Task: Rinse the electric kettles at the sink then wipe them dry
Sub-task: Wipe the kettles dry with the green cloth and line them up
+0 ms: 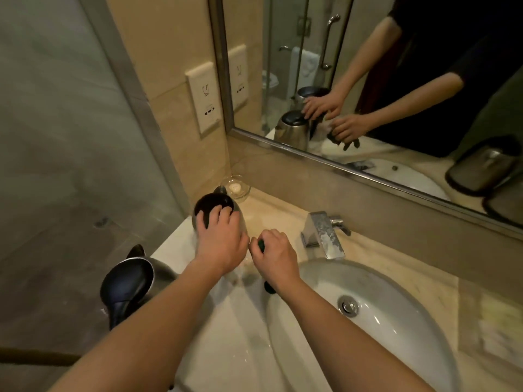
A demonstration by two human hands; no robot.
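A steel kettle with a black lid [210, 206] stands on the counter left of the sink [396, 329]. My left hand [219, 239] rests on top of it, fingers spread over the lid. My right hand [273, 257] sits just right of the kettle and grips a dark cloth [261, 246], part of which hangs below my wrist. A second steel kettle [133, 281] with its black lid stands at the counter's near left edge, touched by neither hand.
A chrome tap [325, 234] stands behind the sink. A small glass dish [236, 186] sits in the back corner beside the kettle. The mirror [368, 80] shows both kettles and a dark bin at right. A wall socket [205, 99] is on the left.
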